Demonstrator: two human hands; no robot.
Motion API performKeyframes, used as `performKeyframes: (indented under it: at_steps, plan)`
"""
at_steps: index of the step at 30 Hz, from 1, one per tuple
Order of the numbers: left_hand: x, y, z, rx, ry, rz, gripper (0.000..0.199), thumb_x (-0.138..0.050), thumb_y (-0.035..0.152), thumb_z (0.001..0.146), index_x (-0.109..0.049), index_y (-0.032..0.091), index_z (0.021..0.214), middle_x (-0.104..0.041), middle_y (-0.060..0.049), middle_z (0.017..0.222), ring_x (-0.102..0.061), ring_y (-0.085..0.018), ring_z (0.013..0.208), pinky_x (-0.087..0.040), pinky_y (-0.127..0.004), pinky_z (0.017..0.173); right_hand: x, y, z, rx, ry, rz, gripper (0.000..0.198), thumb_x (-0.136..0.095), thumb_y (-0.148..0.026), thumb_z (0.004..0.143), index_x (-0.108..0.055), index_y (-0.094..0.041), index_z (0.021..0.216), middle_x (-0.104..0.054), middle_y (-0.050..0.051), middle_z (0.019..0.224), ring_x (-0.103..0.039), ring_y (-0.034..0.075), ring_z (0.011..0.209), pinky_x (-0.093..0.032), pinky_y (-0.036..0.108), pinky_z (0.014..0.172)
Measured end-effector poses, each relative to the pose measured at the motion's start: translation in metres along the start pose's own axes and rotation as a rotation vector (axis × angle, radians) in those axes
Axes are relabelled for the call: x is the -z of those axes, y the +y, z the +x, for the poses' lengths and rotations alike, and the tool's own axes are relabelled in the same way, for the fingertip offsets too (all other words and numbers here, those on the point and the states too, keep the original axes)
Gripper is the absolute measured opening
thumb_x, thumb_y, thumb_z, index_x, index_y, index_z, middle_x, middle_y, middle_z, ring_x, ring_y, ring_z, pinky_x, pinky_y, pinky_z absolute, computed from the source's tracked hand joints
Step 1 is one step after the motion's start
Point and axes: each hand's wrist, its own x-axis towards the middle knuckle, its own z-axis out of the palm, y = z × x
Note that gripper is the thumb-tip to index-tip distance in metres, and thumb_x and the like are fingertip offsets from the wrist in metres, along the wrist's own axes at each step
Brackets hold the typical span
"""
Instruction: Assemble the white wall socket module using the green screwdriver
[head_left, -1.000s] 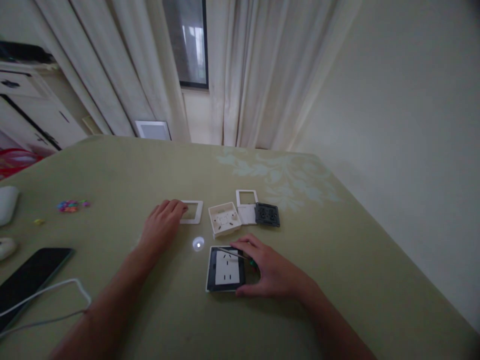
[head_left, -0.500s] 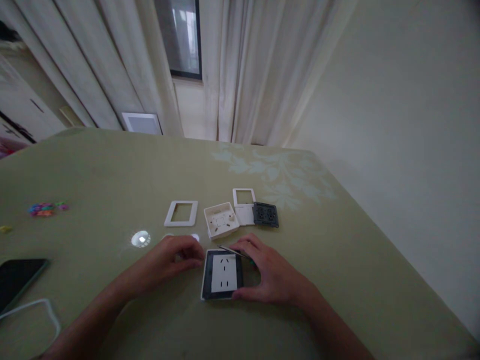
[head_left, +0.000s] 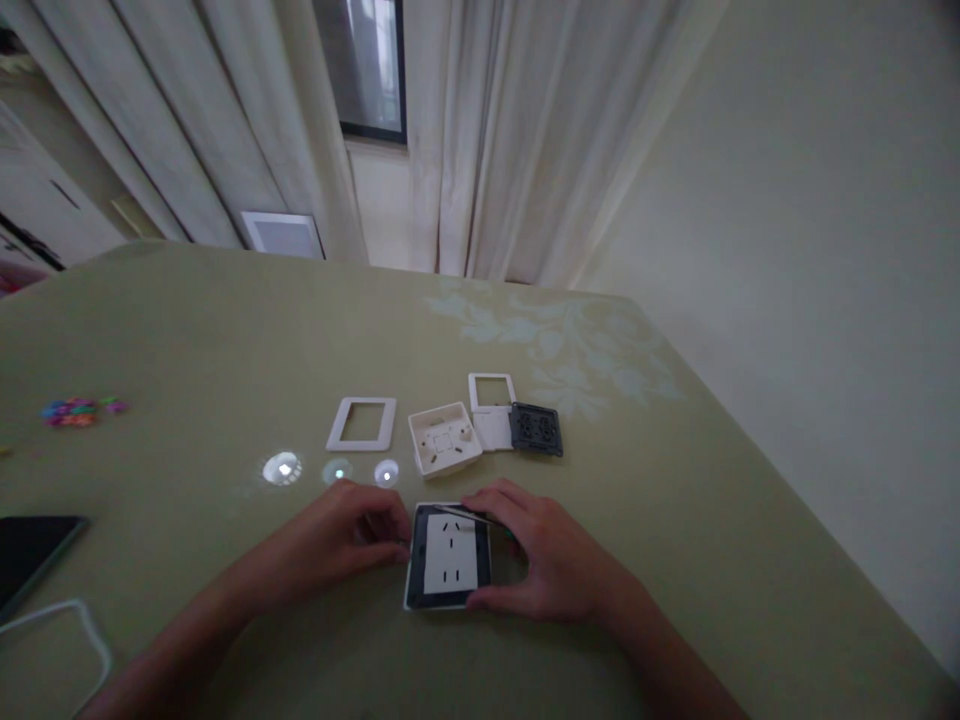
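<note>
A wall socket (head_left: pixel 451 556) with a white slotted face and a dark surround lies on the table in front of me. My right hand (head_left: pixel 536 545) spans its right side, thumb at the lower corner and fingers at the upper one. Under those fingers a thin screwdriver (head_left: pixel 459 513) crosses the socket's top edge; its handle, with a bit of green, is mostly hidden in the palm. At the socket's left edge, my left hand (head_left: pixel 360 535) has its fingers curled and tips close together. Whatever they pinch is too small to make out.
Beyond the hands lie a white frame (head_left: pixel 362 447), a white back box (head_left: pixel 427 465), a smaller white frame (head_left: pixel 491 377), a white plate (head_left: pixel 493 430) and a dark socket insert (head_left: pixel 536 429). Leftward are a phone (head_left: pixel 34 560), a white cable (head_left: pixel 94 630) and colourful small pieces (head_left: pixel 73 412).
My left fingertips have come up against the socket's left edge. The screwdriver lies a little lower and flatter across the socket top. The view has shifted slightly.
</note>
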Motion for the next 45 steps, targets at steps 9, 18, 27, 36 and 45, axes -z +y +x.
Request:
performKeyframes:
  at_steps: [9,18,27,36,45]
  plan:
    - [-0.003,0.003,-0.002,0.012,-0.015,0.014,0.014,-0.073,0.035,0.092,-0.078,0.022,0.091,-0.078,-0.002,0.086,-0.072,-0.02,0.078,-0.055,-0.029,0.071,0.001,-0.001,-0.001,-0.011,-0.016,-0.014,0.087,-0.096,-0.058,0.076,-0.061,-0.025,0.148,-0.071,0.012,0.139,-0.069,0.034,0.123,-0.054,0.049,0.108]
    - [-0.006,0.004,-0.005,0.005,-0.025,0.001,0.014,-0.073,0.036,0.094,-0.078,0.022,0.092,-0.078,-0.002,0.087,-0.072,-0.02,0.08,-0.055,-0.029,0.072,0.004,0.0,-0.004,-0.01,-0.032,-0.03,0.088,-0.096,-0.058,0.076,-0.06,-0.027,0.149,-0.071,0.012,0.141,-0.07,0.036,0.125,-0.054,0.05,0.108]
    - [-0.007,-0.002,-0.002,-0.089,-0.003,-0.036,0.033,-0.071,0.033,0.104,-0.078,0.035,0.136,-0.082,-0.002,0.11,-0.077,-0.021,0.095,-0.061,-0.031,0.083,0.005,-0.004,-0.006,0.009,-0.06,-0.033,0.091,-0.096,-0.053,0.076,-0.057,-0.025,0.153,-0.064,0.014,0.153,-0.063,0.035,0.138,-0.051,0.048,0.116]
    - [-0.013,-0.003,-0.002,-0.103,0.062,-0.065,0.036,-0.071,0.036,0.103,-0.076,0.033,0.138,-0.082,-0.004,0.11,-0.078,-0.023,0.096,-0.064,-0.034,0.085,0.007,-0.008,-0.008,-0.017,-0.061,-0.041,0.093,-0.101,-0.049,0.072,-0.058,-0.024,0.15,-0.068,0.012,0.147,-0.066,0.034,0.132,-0.053,0.047,0.113]
    - [-0.012,-0.006,0.0,-0.109,0.043,-0.061,0.026,-0.07,0.036,0.105,-0.08,0.03,0.128,-0.081,-0.004,0.111,-0.077,-0.022,0.099,-0.062,-0.033,0.087,0.005,-0.009,-0.009,-0.019,-0.051,-0.065,0.091,-0.1,-0.052,0.073,-0.057,-0.024,0.148,-0.068,0.012,0.146,-0.066,0.034,0.131,-0.053,0.048,0.111]
